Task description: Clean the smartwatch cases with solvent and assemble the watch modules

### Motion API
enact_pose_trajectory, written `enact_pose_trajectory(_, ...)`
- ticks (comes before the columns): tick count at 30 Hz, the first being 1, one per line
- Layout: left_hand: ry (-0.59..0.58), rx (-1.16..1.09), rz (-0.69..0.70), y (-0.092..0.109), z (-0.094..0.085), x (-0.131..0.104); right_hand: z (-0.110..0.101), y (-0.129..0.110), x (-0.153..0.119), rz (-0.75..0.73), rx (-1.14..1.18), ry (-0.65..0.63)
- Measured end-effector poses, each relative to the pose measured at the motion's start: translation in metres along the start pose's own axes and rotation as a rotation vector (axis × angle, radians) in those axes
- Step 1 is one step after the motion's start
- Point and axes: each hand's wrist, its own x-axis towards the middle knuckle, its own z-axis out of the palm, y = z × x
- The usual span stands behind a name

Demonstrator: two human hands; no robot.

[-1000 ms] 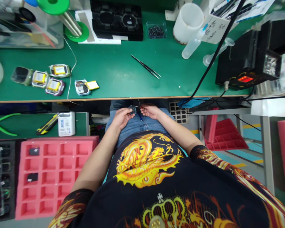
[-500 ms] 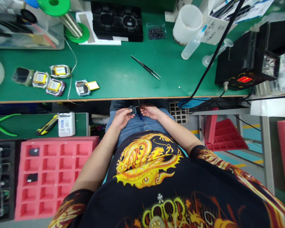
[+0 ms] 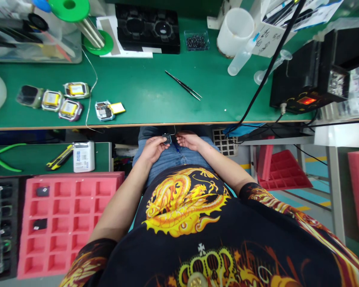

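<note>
Below the bench edge, over my lap, my left hand (image 3: 154, 149) pinches a small dark square watch case (image 3: 166, 138) between thumb and fingers. My right hand (image 3: 188, 141) is just to its right, fingers curled together; what they hold, if anything, is too small to make out. A thin pale wire (image 3: 175, 130) rises between the hands by the watch case. Something slim and dark blue (image 3: 177, 147) shows beneath it against my jeans. On the bench lies an opened watch case (image 3: 104, 111) with its yellow battery (image 3: 117, 108) folded out to the side.
Tweezers (image 3: 183, 85) lie mid-bench. Several watch cases (image 3: 50, 100) sit at the left, near a solder spool (image 3: 92, 34). A black box with a red display (image 3: 308, 100) stands at right, its cable crossing the bench. A pink foam tray (image 3: 50, 251) is at lower left.
</note>
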Motion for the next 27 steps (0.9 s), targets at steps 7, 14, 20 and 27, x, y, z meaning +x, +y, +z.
enact_pose_trajectory(7,0.002,-0.005,0.002,-0.0006,-0.0004,0.0001,-0.0006,0.0002,0.0004,-0.001,-0.003,-0.001)
enact_pose_trajectory(14,-0.006,-0.013,0.004,0.0009,0.0017,-0.0012,-0.0013,0.0006,0.0019,-0.001,0.003,0.000)
enact_pose_trajectory(20,-0.005,-0.012,0.003,0.0015,0.0016,-0.0015,-0.0006,0.0003,0.0017,0.004,0.005,0.011)
enact_pose_trajectory(27,0.002,-0.010,-0.001,0.0013,0.0015,-0.0014,-0.0023,0.0016,0.0036,0.004,0.007,0.009)
